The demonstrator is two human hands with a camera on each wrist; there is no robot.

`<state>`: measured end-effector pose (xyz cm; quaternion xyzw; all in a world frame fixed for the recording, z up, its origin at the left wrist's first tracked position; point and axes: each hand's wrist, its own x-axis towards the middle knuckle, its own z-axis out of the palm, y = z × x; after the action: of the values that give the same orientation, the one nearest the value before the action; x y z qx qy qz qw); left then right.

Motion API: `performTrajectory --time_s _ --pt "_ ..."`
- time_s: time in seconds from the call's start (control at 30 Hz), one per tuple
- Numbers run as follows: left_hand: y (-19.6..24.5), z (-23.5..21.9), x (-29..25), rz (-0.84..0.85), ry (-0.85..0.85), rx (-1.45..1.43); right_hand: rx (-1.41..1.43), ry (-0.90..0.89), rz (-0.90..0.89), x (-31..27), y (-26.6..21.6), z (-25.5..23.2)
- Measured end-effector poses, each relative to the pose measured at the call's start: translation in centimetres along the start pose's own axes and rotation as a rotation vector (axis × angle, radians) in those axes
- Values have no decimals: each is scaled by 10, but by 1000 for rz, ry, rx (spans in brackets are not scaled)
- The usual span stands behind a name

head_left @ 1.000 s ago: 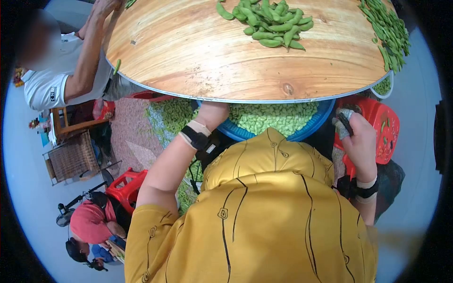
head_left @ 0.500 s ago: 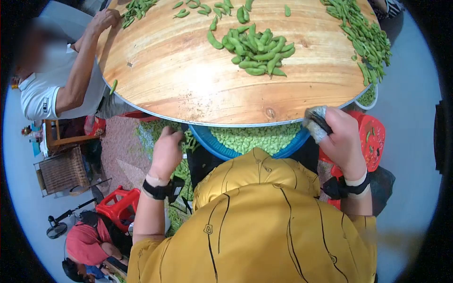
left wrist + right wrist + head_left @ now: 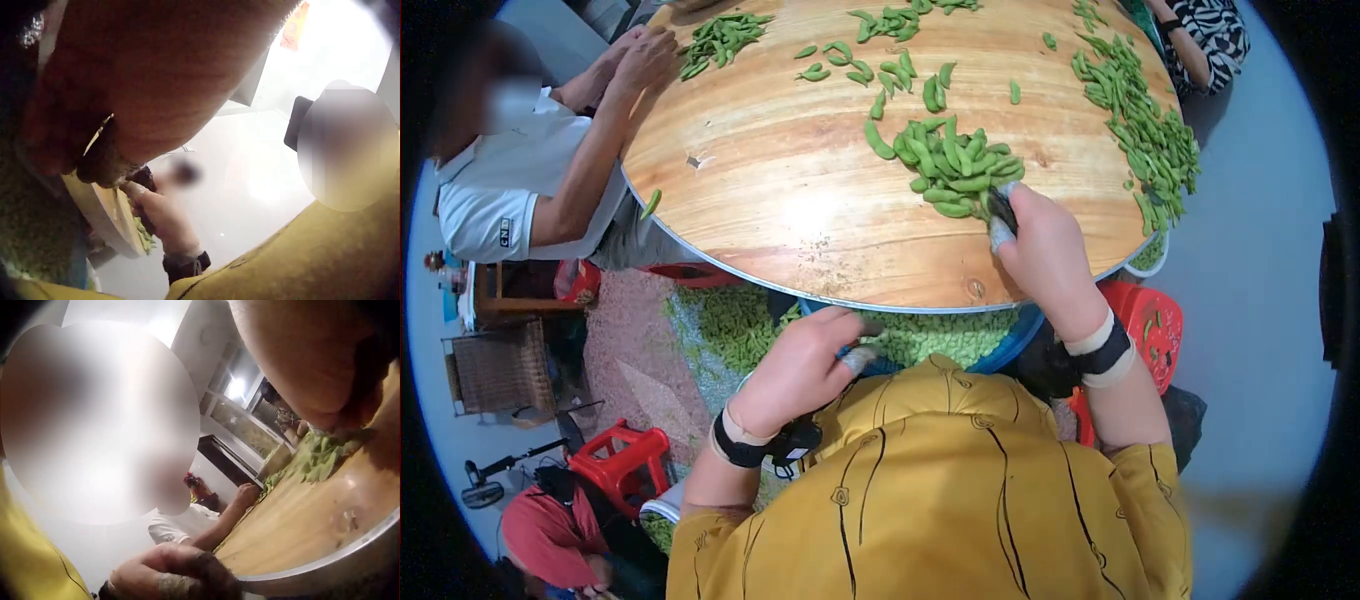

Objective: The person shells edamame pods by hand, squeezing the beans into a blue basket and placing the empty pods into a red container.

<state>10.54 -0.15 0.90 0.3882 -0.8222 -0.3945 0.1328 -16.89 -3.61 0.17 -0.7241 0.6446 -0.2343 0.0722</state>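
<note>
In the head view my right hand [image 3: 1050, 245] reaches over the table, fingertips at the near right edge of a pile of green soybean pods [image 3: 945, 160]. Grey and dark wrapping covers its thumb and finger; whether it grips a pod I cannot tell. My left hand [image 3: 800, 365] hangs by the near side of a blue basin [image 3: 1025, 325], thumb apart from the loosely bent fingers, nothing visible between them. Its thumb is wrapped too. Pale green shelled beans [image 3: 950, 335] fill the basin, partly hidden under the table edge.
The round wooden table [image 3: 740, 210] bears scattered pods and a long heap of pods [image 3: 1140, 130] at right. Across at left, a person's hands [image 3: 645, 60] work near another pod pile [image 3: 722, 45]. A red stool [image 3: 1145, 325] stands right; empty husks [image 3: 735, 325] lie left of the basin.
My right hand has moved from beside the basin up over the table to the pod pile. The left hand left the basin, swung out left over the husks, then came back towards the basin.
</note>
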Motion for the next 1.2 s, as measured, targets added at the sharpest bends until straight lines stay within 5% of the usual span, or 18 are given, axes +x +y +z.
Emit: performTrajectory --time_s 0.07,0.13,0.23,0.3,0.33,0.4,0.47,0.73,1.07,1.13,1.2 --pt "2 -1 15 74 5 -39 33 -2 -7 -6 1 -6" --pt "8 4 30 150 11 -75 246 5 197 -12 -2 -13" --pt "20 20 55 246 192 -107 416 28 225 -23 -12 -18" --pt "31 27 71 -69 116 -538 593 28 239 -31 -16 -17" --pt "32 30 78 -72 125 -539 594 22 231 -34 -20 -16" --pt "29 39 91 -303 14 -1057 658 -42 187 -40 -28 -15" --pt "26 45 93 -288 83 -1135 622 -54 122 -41 -23 -13" --pt "28 45 86 -181 47 -899 846 -345 207 -38 -13 -31" --pt "44 39 81 -259 11 -629 1195 -520 351 -43 -5 -37" --pt "37 49 82 201 326 37 1223 -511 369 -46 -3 -36" --pt "41 51 77 214 335 149 1223 -523 385 -46 -4 -36"
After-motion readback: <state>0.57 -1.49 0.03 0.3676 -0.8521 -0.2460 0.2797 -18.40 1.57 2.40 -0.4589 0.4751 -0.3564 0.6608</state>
